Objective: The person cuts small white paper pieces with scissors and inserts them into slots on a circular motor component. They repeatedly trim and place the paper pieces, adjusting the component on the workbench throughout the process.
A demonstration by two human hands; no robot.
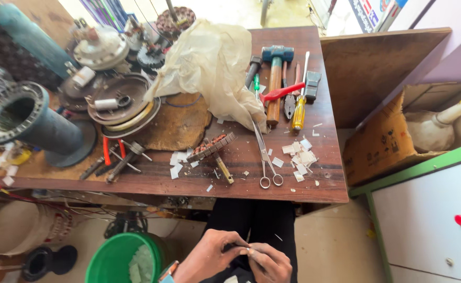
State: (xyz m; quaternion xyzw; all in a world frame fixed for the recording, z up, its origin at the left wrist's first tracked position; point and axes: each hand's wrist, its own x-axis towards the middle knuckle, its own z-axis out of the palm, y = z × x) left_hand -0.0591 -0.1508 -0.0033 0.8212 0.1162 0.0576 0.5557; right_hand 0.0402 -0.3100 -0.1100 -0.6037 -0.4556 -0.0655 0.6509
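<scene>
Hands working a small part below the desk (241, 186)

Left hand (209, 257) and right hand (267, 262) pinch a small piece (244, 251) together; scissors (264, 152) lie ahead.

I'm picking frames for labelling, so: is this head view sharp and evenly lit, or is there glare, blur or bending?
Head view: workbench sharp; daylight overexposes the floor beyond its top edge; wide-lens bending curves the edges; both hands, left hand and right hand, sit shaded at the bottom, slightly soft.

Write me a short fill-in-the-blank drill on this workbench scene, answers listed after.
1. The scissors lie with their handles toward the bench's ____ edge.
2. The bucket under the bench is ____.
3. The hammer has a ____ handle.
4. Both hands pinch a small piece ____ the bench top.

Answers: near; green; wooden; below
</scene>
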